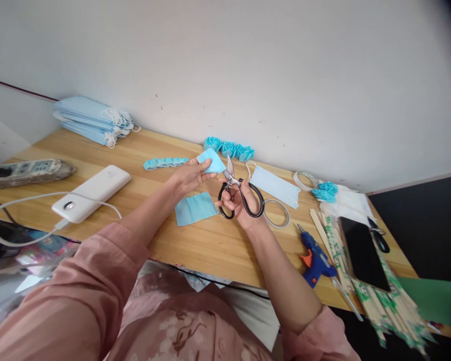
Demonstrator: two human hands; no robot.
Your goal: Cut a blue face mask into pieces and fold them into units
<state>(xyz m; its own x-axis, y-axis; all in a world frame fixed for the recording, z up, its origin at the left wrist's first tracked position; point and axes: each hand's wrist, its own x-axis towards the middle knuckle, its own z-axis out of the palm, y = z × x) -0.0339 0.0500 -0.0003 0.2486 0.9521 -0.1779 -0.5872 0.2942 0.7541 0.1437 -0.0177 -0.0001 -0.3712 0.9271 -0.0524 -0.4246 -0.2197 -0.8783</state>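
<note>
Scissors [230, 176]: centre of frame, right hand [244, 203] closed through the black loops, blades slightly parted and pointing up-left.
Blue piece [213, 162]: pinched in left hand [191, 175], lifted off the bench [210, 245] beside the blade tips, likely so the blades can reach its edge.
Blue scrap [194, 208]: flat on the bench, below both hands.

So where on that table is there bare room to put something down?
Bare wood runs along the front edge of the table, between the loose blue piece and the glue gun. Another free strip lies at the back, between the mask stack and the ruffled blue strip. The right end is crowded: phone, stick packets, tape ring.
</note>
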